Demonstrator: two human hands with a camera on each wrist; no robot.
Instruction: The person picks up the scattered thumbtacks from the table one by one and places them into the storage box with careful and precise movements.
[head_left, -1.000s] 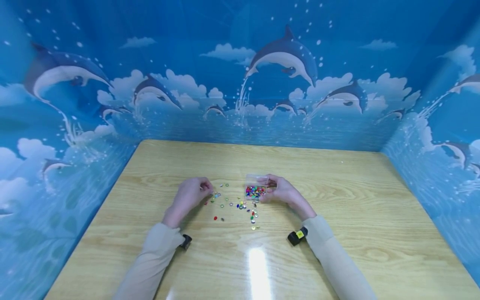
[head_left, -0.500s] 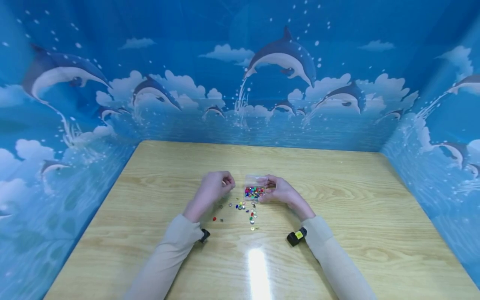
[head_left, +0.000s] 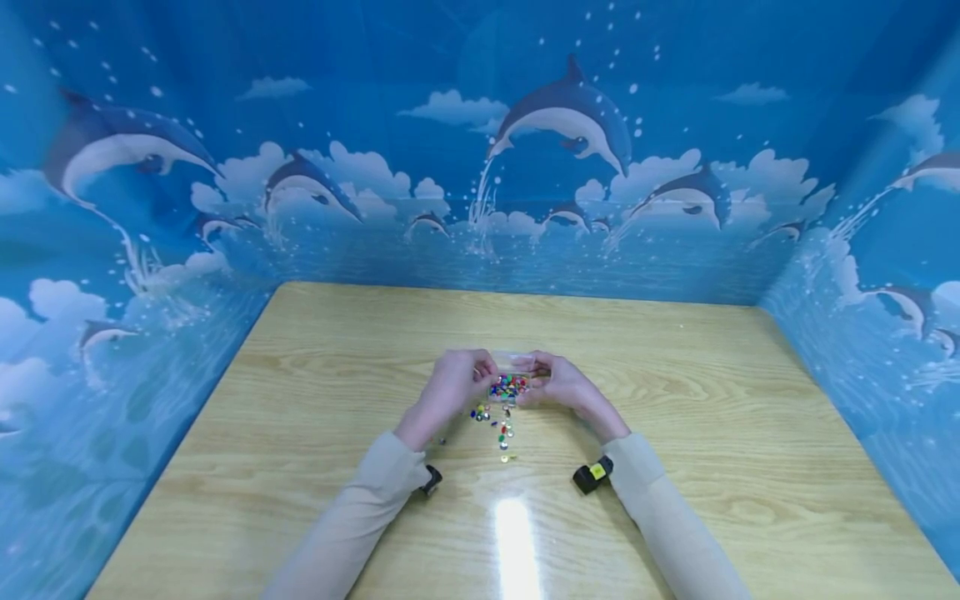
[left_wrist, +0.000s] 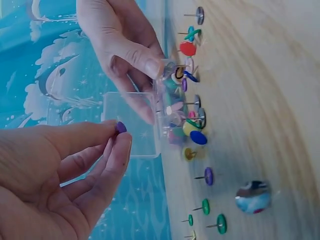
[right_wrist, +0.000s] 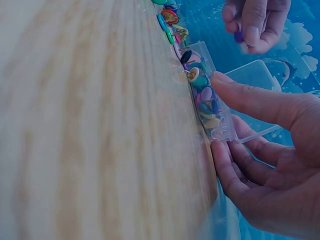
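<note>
My left hand [head_left: 454,385] pinches a purple thumbtack [left_wrist: 120,127] between thumb and fingertips. It is held beside the raised lid of a small clear plastic box [left_wrist: 159,107]. In the right wrist view the same purple head shows at the fingertips of the left hand. My right hand [head_left: 564,385] grips the right end of the box, with the thumb on its top edge and fingers low at its side. Inside the box lie many-coloured thumbtacks [head_left: 510,386]. Several loose thumbtacks, among them a red one [left_wrist: 188,48] and a dark blue one [left_wrist: 198,137], lie on the table before it.
The wood-grain table [head_left: 735,433] spreads out around both hands. Behind and beside it hangs a blue cloth [head_left: 420,75] printed with dolphins. Two loose green thumbtacks [left_wrist: 221,224] lie toward the near side in the left wrist view.
My left hand has moved right from the scattered thumbtacks on the left, first up and then in to the box. My right hand stays at the box.
</note>
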